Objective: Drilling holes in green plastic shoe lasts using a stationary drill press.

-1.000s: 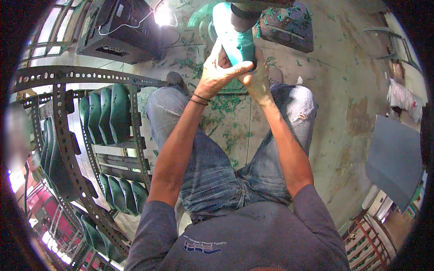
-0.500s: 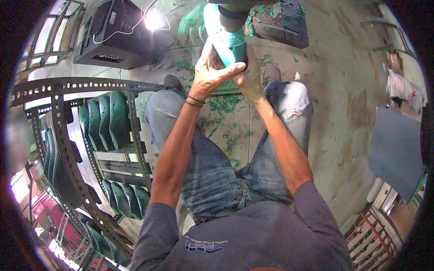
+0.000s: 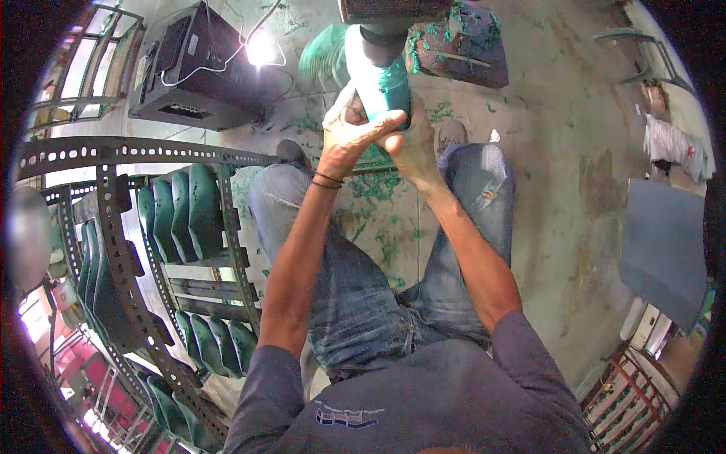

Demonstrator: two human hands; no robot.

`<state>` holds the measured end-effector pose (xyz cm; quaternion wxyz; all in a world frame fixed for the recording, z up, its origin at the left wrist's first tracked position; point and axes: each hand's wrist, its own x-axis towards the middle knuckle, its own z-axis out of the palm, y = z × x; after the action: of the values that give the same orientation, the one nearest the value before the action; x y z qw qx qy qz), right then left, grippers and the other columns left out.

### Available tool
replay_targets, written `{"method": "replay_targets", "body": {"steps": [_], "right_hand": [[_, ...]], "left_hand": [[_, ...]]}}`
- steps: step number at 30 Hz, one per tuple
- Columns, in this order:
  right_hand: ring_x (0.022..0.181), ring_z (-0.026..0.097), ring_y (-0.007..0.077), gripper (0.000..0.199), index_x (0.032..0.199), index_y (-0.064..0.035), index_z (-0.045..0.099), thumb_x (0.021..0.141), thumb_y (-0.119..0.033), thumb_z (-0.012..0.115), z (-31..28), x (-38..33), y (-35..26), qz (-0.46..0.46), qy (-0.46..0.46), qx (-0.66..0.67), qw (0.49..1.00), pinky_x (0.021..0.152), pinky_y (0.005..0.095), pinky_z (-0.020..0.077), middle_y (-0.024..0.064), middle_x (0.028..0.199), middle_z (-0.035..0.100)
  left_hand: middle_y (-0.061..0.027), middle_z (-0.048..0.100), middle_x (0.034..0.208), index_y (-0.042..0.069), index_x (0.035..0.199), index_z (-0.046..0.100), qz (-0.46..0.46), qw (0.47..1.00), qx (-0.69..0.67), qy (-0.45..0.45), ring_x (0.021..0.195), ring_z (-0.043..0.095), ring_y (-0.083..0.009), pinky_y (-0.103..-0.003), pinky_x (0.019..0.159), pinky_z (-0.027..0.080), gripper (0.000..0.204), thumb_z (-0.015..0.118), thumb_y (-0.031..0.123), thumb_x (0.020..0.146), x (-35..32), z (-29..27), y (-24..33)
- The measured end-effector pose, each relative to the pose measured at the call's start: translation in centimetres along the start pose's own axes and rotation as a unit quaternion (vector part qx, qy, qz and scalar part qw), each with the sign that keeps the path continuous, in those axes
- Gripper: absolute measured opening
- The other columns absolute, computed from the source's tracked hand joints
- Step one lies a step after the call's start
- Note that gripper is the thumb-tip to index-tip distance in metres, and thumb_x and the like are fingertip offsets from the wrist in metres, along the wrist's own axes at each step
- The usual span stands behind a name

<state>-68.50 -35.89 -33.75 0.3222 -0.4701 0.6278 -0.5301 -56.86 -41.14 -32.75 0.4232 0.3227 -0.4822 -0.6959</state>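
Both of my hands are wrapped around a smooth green shoe-shaped piece, near the top centre. My left hand grips its left side and near end. From the right, my right hand holds the same near end, with the thumbs close together there. The piece's far part touches or lies just under a dark round machine head, which hides some of it. Beyond my left fingers is a blurred green ribbed shape; I cannot tell what it is.
A perforated metal rack at left carries several green curved pieces. A black box-like unit and a bright lamp stand at far left. Green scraps litter the floor and a dark block. A grey panel is at right.
The whole view has shifted slightly, so the machine head and my hands sit a little lower. My grip on the green piece looks the same.
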Motion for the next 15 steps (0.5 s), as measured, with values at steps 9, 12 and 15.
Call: {"method": "replay_targets", "body": {"steps": [9, 12, 15], "right_hand": [[0.094, 0.061, 0.0314, 0.059, 0.126, 0.0023, 0.04, 0.076, -0.012, 0.067, 1.2, 1.1, 5.6, -0.097, 0.008, -0.058, 0.994, 0.081, 0.0421, 0.0494, 0.0212, 0.105, 0.06], [0.094, 0.062, 0.0331, 0.063, 0.131, 0.0026, 0.038, 0.077, -0.012, 0.067, 1.3, 1.6, 6.0, -0.2, 0.064, -0.103, 0.972, 0.08, 0.0438, 0.0498, 0.0231, 0.105, 0.059], [0.119, 0.049, 0.0463, 0.086, 0.141, 0.0076, 0.029, 0.071, -0.021, 0.07, 1.0, 1.9, 4.7, -0.106, 0.006, -0.04, 0.994, 0.103, 0.0479, 0.0396, 0.0311, 0.129, 0.049]], "left_hand": [[-0.0128, 0.046, 0.14, -0.003, 0.144, 0.031, 0.055, 0.998, 0.034, -0.027, 0.127, 0.046, -0.0206, -0.035, 0.107, 0.04, 0.092, 0.086, 0.006, 0.071, 0.1, -0.3, 0.1], [-0.0131, 0.042, 0.143, -0.003, 0.146, 0.029, 0.061, 0.995, 0.066, -0.038, 0.13, 0.043, -0.0218, -0.036, 0.108, 0.038, 0.095, 0.086, 0.005, 0.07, 0.2, -0.4, 0.1], [-0.0128, 0.047, 0.139, -0.003, 0.142, 0.035, 0.041, 0.997, -0.026, -0.055, 0.126, 0.047, -0.0206, -0.035, 0.106, 0.041, 0.087, 0.085, 0.004, 0.071, 0.4, -0.3, 0.2]]}}
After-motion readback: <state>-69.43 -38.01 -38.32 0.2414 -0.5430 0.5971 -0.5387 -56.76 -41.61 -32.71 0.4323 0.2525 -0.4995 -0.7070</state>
